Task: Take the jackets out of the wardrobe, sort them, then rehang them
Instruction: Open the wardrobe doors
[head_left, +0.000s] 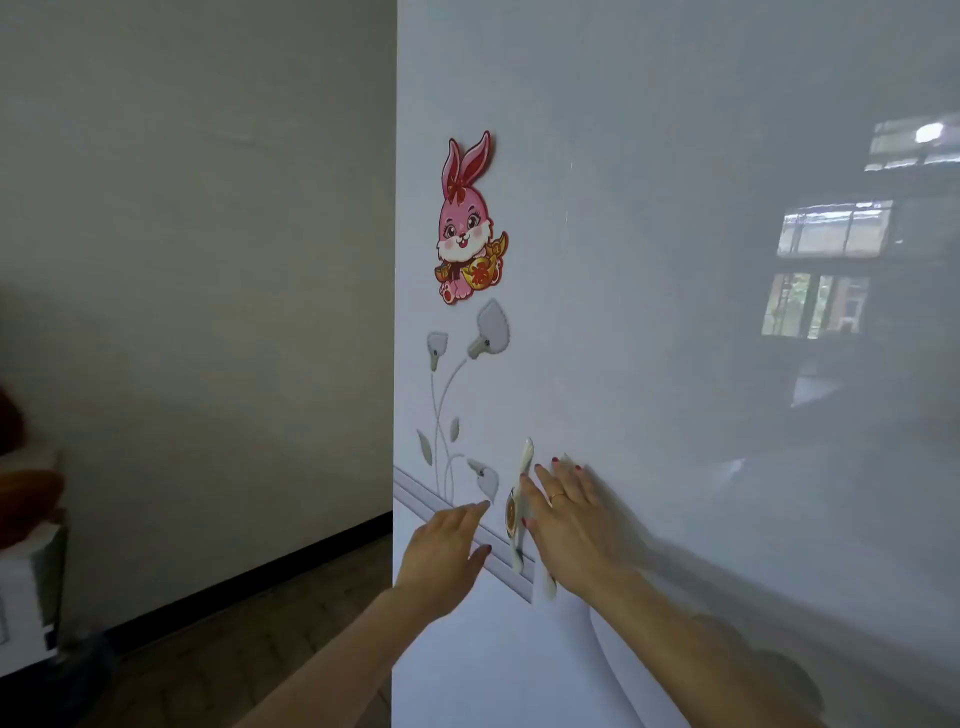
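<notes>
**Two hands at the wardrobe door**

Here, a person stands very close to a big white wardrobe door (649, 260). The door is shiny, and windows show in it like in a mirror. It looks shut, so no jackets can be seen.

The left hand (441, 556) reaches up to the door near its left edge. Its fingers are straight and spread a bit, and it holds nothing. The fingertips are at the grey stripes painted across the door.

The right hand (566, 525) lies flat on the door with its fingers straight. It holds nothing too. There is a ring on one finger, and the nails are red. This hand is just beside the door handle (521, 506), a long pale handle with a round gold bit in the middle. The handle sits between the two hands. I cannot tell if the right hand touches it.

Higher up on the door is a pink bunny sticker (469, 223). Under the bunny are grey flower pictures (467, 384).

To the left are a plain wall (197, 260) and a dark wood floor (234, 649).
</notes>
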